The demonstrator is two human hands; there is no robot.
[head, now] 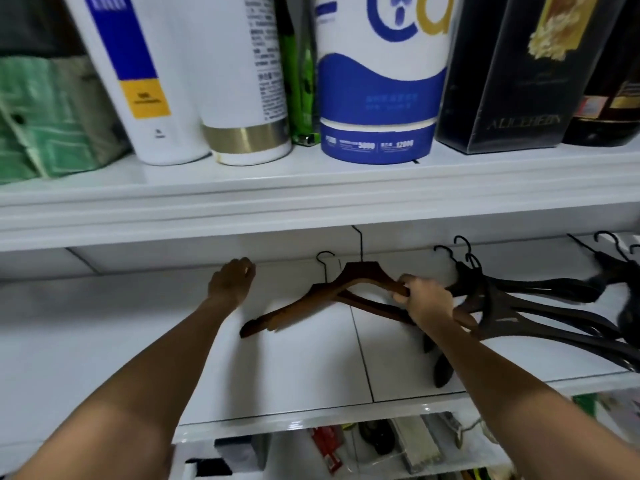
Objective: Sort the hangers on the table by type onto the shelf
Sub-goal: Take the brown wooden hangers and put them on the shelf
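From the head view, our right hand (427,299), just past centre toward four o'clock, is curled round one arm of a brown wooden hanger (360,271) held over the shelf (311,358). Our left hand (232,282), at eight o'clock, sits by the back wall with bent fingers; we cannot tell whether it grips anything. The black hangers (519,306) lie at three o'clock of the right hand, touching it. We could snag their hooks and mix the piles.

My right hand (427,299) hides the right arms of the brown hangers (360,271); the black hangers (519,308) run off the right edge, too blurred to count.
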